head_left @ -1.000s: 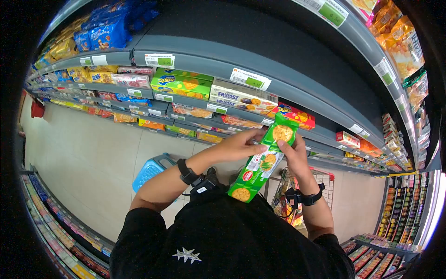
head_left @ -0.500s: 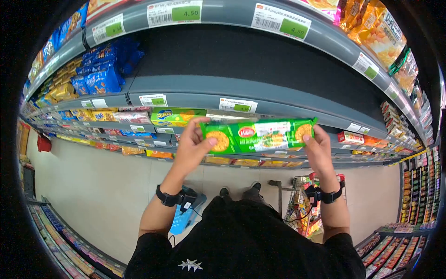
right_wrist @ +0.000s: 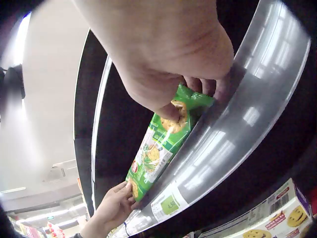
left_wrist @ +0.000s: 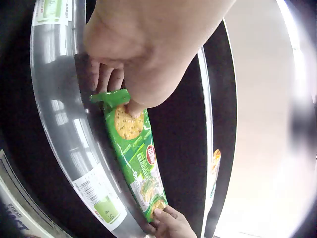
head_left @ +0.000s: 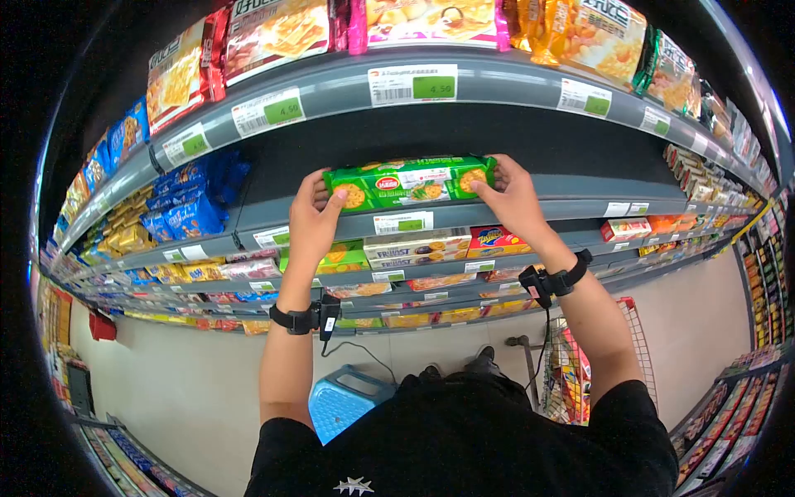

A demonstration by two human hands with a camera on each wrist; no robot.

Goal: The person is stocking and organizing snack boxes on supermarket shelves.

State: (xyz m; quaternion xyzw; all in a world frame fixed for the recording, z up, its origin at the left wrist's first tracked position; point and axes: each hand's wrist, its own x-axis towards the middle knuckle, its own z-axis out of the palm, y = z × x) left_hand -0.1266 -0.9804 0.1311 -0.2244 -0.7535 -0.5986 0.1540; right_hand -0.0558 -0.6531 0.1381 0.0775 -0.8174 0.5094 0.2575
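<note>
A long green cracker packet (head_left: 406,184) is held level in both hands at the front of a dark shelf in the head view. The left hand (head_left: 316,217) pinches its left end, thumb on the front over a printed cracker; the right hand (head_left: 512,197) grips the right end the same way. In the left wrist view the packet (left_wrist: 133,153) runs down from the left hand (left_wrist: 143,54) to the right hand (left_wrist: 171,223). The right wrist view shows the packet (right_wrist: 153,148) between the right hand (right_wrist: 168,59) and the left hand (right_wrist: 110,210).
Above is a shelf edge with price tags (head_left: 412,84) and wafer bags (head_left: 281,37). Blue packets (head_left: 186,207) lie on the shelf to the left. Boxed biscuits (head_left: 418,246) stand on the shelf below. A blue stool (head_left: 344,406) and a wire cart (head_left: 567,373) are on the floor.
Both hands have moved up and forward to the dark shelf with the packet, which was slanted near the body and then turned level. The view has shifted, showing more of the upper shelf.
</note>
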